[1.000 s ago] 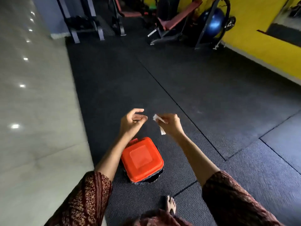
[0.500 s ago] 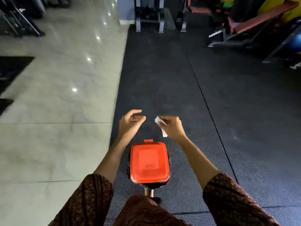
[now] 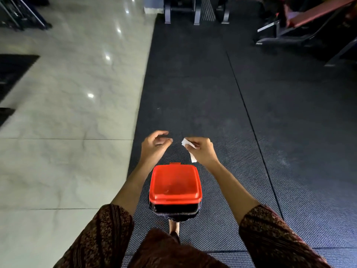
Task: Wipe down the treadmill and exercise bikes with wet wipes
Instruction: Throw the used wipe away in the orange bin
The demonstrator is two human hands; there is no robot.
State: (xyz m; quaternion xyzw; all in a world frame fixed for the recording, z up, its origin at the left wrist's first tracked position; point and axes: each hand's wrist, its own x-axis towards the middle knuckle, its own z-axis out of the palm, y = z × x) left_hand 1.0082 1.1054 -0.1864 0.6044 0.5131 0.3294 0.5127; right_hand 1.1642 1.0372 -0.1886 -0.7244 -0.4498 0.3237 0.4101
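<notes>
Wipe (image 3: 192,158) end-down in right hand (image 3: 202,152)

A gym floor.
Black studded rubber mats (image 3: 193,84) lie beside pale polished tiles (image 3: 77,93). A red padded bench (image 3: 316,15) on a metal frame stands far right, and steel rack legs (image 3: 197,14) stand at the far end.

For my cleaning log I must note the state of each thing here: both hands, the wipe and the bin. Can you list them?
Left hand: fingers loosely curled, holding nothing.
Right hand: pinches the wipe.
Wipe: crumpled, hanging in the air.
Bin: upright, red-lidded; whether fully shut is unclear.
</notes>
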